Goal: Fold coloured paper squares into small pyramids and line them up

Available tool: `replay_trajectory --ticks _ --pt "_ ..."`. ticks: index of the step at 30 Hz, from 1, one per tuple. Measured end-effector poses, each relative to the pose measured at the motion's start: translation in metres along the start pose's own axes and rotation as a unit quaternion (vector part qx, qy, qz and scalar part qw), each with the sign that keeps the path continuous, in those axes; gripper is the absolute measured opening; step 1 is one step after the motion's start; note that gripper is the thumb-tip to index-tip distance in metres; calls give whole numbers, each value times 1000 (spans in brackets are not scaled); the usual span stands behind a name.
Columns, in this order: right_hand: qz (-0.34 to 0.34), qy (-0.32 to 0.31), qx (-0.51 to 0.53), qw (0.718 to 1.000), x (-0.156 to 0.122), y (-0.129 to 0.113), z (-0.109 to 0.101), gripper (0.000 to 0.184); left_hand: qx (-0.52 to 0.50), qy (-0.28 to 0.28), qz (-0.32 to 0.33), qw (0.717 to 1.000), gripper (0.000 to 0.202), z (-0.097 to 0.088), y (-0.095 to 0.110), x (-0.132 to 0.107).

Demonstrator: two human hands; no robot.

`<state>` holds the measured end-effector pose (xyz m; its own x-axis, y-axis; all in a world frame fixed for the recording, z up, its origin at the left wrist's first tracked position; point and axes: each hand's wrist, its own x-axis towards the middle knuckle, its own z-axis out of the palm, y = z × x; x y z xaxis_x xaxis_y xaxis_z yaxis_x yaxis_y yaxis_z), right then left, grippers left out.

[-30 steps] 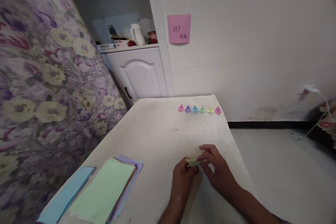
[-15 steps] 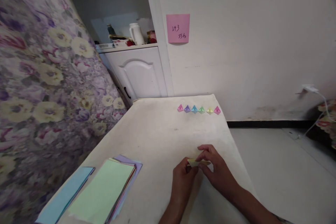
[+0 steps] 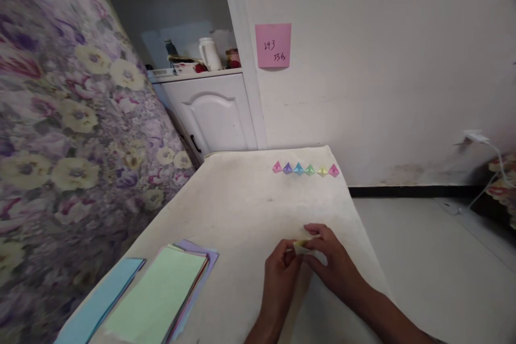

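A small folded piece of pale yellow paper (image 3: 300,248) is held between my two hands, just above the near right part of the table. My left hand (image 3: 281,267) pinches its left side between thumb and fingers. From the right, my right hand (image 3: 331,254) grips the other side, its thumb below and its fingers bent over the top. The fingers cover much of the paper, so its full shape is hidden. Beyond the hands, a row of small folded paper pieces (image 3: 298,168) in pink, purple, blue, green and yellow lies near the table's far edge.
A stack of coloured paper sheets (image 3: 161,285), light green on top, lies at the near left, with blue paper (image 3: 102,298) beside it. The cream-covered table (image 3: 242,199) borders a floral curtain (image 3: 88,134) on the left and a white cabinet (image 3: 213,113) behind.
The yellow paper has turned between my fingers and less of it shows on the right. My right fingers have shifted over it. The row and the stacks have stayed put.
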<state>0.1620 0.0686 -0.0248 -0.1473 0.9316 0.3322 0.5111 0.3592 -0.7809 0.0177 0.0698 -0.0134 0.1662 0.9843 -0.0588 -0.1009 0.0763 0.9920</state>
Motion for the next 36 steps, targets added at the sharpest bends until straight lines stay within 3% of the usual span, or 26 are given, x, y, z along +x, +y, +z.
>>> replay_trajectory --ticks 10,15,19,26,36 --pt "13 0 1 1000 0 0 2 15 -76 -2 -34 997 24 0 -5 2" --pt "22 1 10 1000 -2 -1 4 17 -204 -23 -58 977 28 -2 -10 2" --pt "26 -8 26 999 -3 2 8 21 -266 -9 -68 961 21 -1 -10 1" --pt "12 -10 55 998 -3 2 10 18 -300 -63 -113 945 22 0 -13 1" --pt "36 6 55 998 -2 -2 12 11 -340 -35 -131 931 24 2 -17 5"
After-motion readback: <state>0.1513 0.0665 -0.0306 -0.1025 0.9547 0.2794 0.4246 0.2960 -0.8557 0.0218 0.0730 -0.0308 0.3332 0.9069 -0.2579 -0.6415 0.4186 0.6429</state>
